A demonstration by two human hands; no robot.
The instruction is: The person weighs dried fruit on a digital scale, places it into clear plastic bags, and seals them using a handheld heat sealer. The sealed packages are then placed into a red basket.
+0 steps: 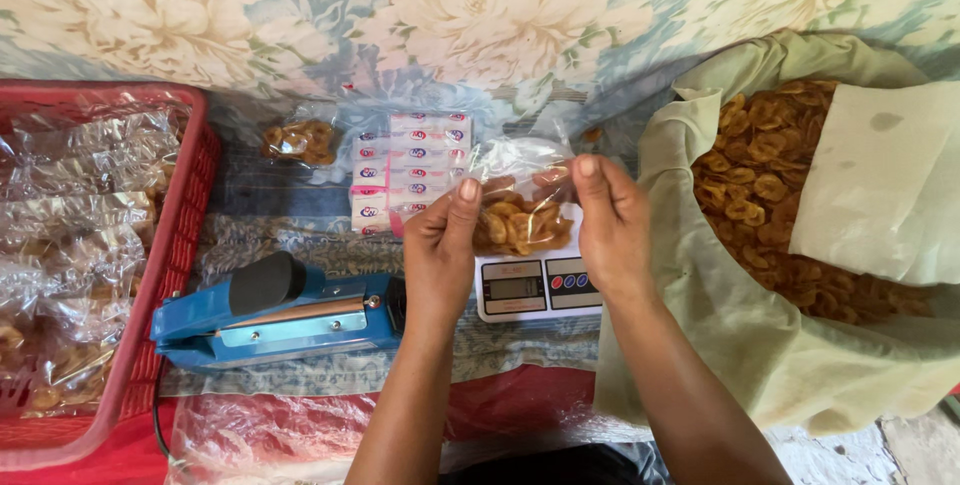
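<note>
Both hands, left hand [440,250] & right hand [612,225], pinch crinkly clear bag [520,207] w/ wavy chips

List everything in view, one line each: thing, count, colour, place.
Clear bag of chips: one, clear with golden chips, held over the scale.
Scale: one, white, centre.
Heat sealer: one, blue, left of the scale.
Basket: one, red, far left, holding filled clear bags.
Small chip bag: one, clear, behind the sealer.
Stack of packets: one, white and pink, behind the scale.
Sack of chips: one, pale green, right.
Left hand: pinching the bag.
Right hand: pinching the bag.
</note>
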